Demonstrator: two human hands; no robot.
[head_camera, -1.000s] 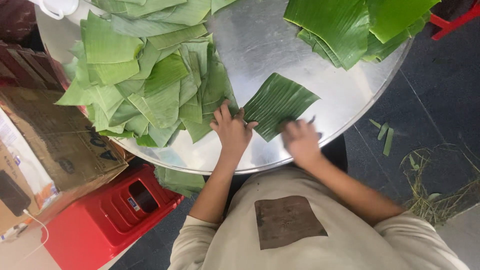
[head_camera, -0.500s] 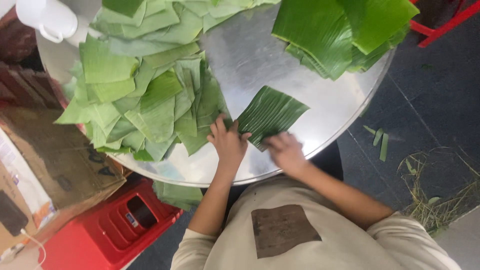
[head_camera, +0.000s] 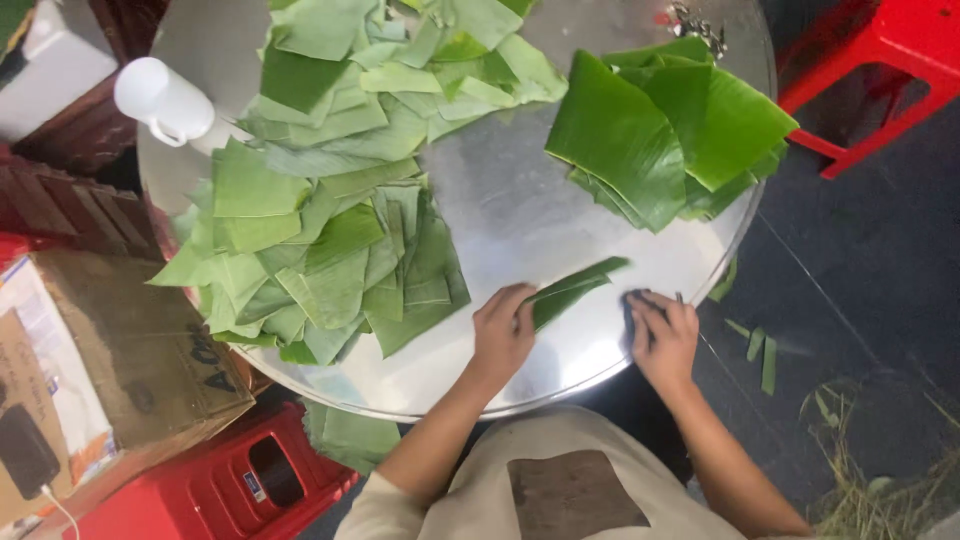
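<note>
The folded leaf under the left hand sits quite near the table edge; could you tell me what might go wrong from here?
1. The folded leaf is pinned only at one end by the left hand; it could spring open.
2. The right hand rests at the rim of the round metal table, so whatever is under it might slip off.
3. The cut leaf pile lies close and could get disturbed.

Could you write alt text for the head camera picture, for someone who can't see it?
Seen from above, a person's left hand holds a folded strip of green leaf on a round metal table, while the right hand rests at the table's edge. A heap of cut leaf pieces lies to the left, larger leaves to the right.
</note>
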